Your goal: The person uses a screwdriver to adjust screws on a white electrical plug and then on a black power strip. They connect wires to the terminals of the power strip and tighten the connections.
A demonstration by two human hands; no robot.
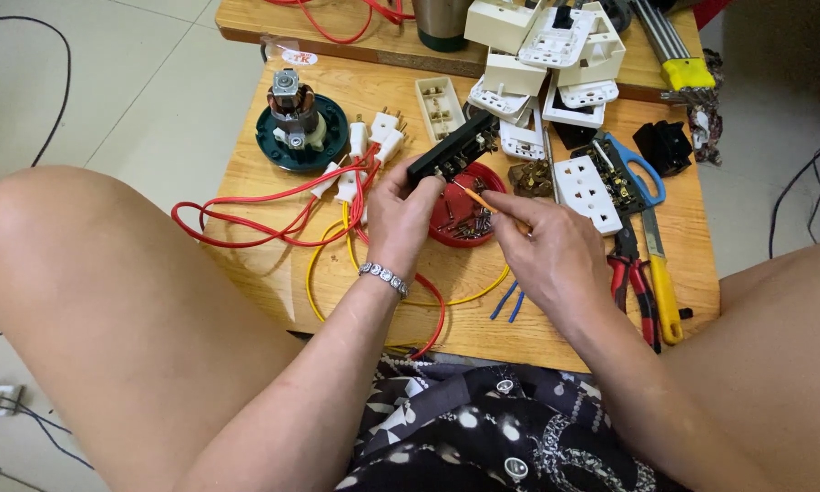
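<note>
A black socket block [453, 150] is held in the closed left grip [401, 219] above a red dish [465, 219]; a thin orange tool [479, 199] is pinched in the right grip [546, 251] over the wooden bench [264, 273].

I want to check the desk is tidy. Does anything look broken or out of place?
Yes. Red wire and yellow wire lie tangled in loops, and white socket parts are piled unevenly at the back.
</note>
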